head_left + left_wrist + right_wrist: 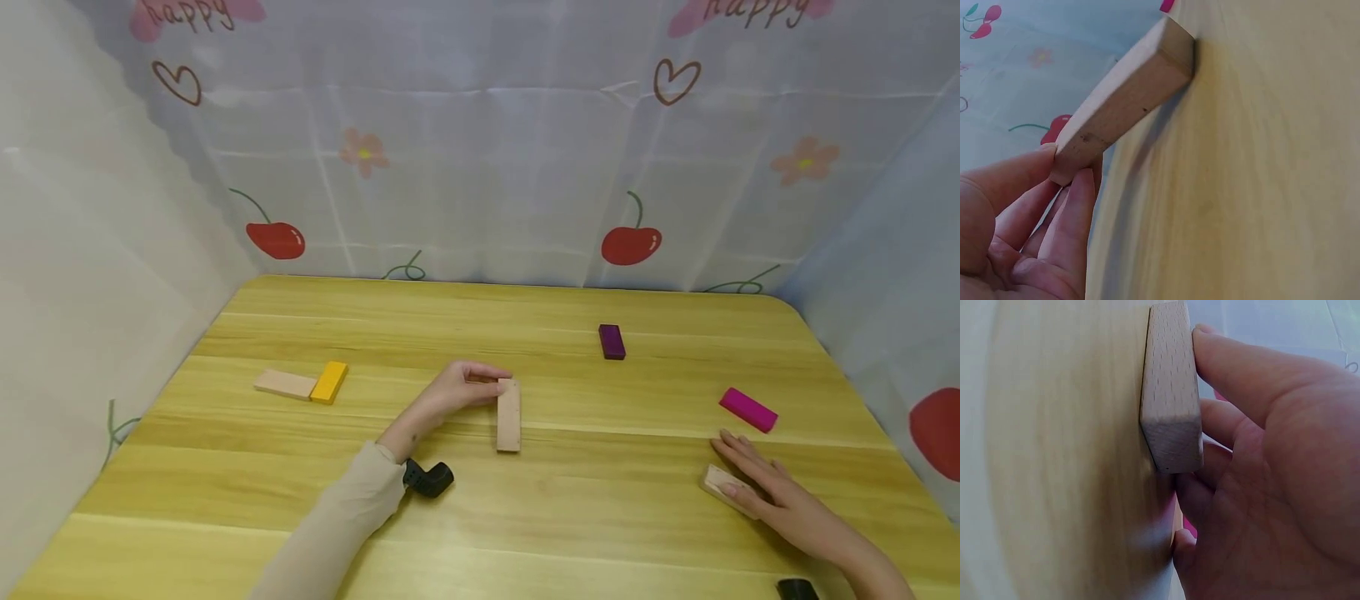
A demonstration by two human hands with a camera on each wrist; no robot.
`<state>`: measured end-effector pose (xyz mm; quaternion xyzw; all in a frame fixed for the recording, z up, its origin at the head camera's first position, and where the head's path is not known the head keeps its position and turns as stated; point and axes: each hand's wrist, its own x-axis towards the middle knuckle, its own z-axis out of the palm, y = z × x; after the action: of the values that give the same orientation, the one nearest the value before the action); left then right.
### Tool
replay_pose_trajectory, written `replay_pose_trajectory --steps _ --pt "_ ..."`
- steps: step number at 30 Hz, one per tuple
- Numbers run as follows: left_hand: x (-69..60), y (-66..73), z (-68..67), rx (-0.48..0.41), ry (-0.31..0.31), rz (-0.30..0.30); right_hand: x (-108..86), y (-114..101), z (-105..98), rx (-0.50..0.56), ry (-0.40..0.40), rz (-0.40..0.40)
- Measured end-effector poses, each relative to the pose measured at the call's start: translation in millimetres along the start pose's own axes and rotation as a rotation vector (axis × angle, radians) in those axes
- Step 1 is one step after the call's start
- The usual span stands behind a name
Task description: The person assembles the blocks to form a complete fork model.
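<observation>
My left hand pinches one end of a plain wooden block between thumb and fingers. The left wrist view shows this block standing on its far end on the table, fingertips at its top. At the right, my right hand is at another plain wooden block on the table. Its thumb lies along that block, while the other fingers reach out past it, loosely extended and spread from the thumb. In the right wrist view the thumb is beside the block; exact contact is hard to tell.
Left of the hands, a plain block lies against a yellow block. A purple block lies toward the back, and a magenta block beyond the right hand. Printed curtains surround the wooden table.
</observation>
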<state>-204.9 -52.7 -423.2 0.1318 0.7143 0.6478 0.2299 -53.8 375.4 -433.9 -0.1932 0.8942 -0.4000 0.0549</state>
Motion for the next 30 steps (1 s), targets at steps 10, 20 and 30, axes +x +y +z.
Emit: replay_pose_trajectory --steps 10,20,30 --pt "4.6 -11.2 -2.3 0.161 -0.011 0.06 1.8 1 1 0.02 -0.018 0.009" --pt "-3.6 -12.2 4.5 0.193 -0.065 0.115 0.8 -1 1 0.009 -0.011 0.008" --pt "-7.6 -21.6 9.0 0.205 -0.03 0.218 -0.7 0 0 0.01 -0.012 0.016"
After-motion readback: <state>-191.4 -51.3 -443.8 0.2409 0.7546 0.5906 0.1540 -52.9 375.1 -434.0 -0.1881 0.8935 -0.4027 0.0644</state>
